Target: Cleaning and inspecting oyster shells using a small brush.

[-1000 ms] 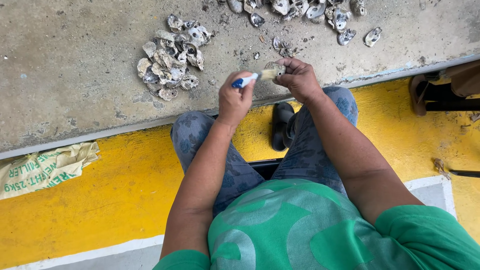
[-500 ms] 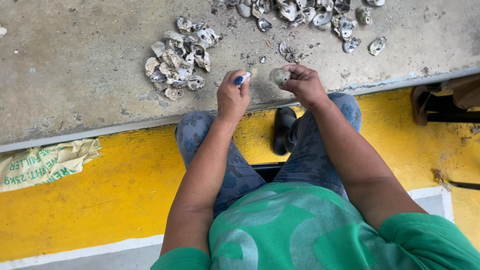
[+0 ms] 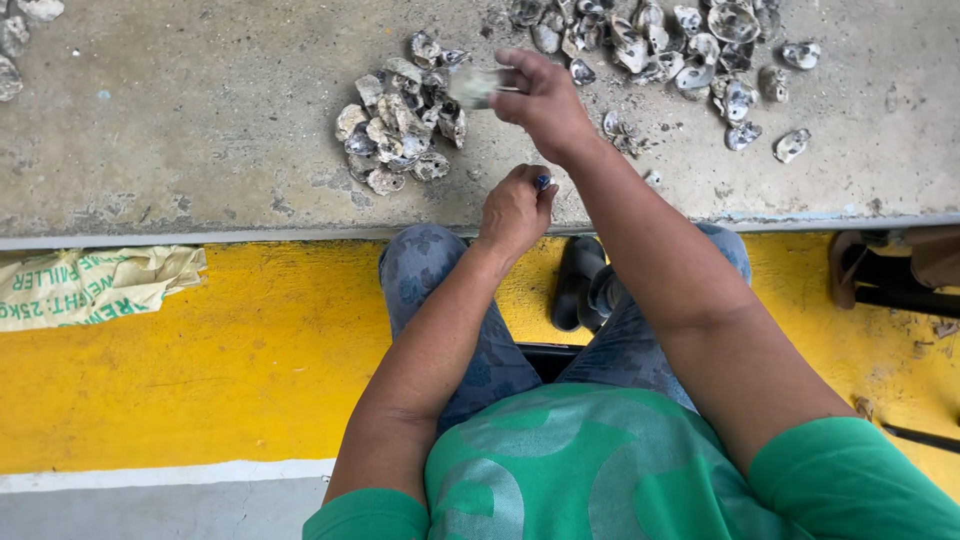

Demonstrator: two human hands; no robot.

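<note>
— What have we got in the right hand (image 3: 545,100)?

— An oyster shell (image 3: 473,86), pinched in our fingers (image 3: 515,78) and held out over the near pile of shells (image 3: 398,125), just above it and apart from it. It is blurred, but its long axis seems to run left-right across the view, the free end pointing left toward that pile.

— And the left hand (image 3: 515,205)?

— Closed in a fist round a blue-handled tool (image 3: 542,182), down at the front edge of the concrete surface (image 3: 200,120). Only the blue butt shows; we cannot tell which way the blade points.

— How far along do we judge ourselves?

— Partway. The near pile looks like emptied shells, so a fair number seem done. The far heap of shells (image 3: 670,40) is spread wider, and we cannot tell which of those are opened. A few more lie at the far left corner (image 3: 20,30).
</note>
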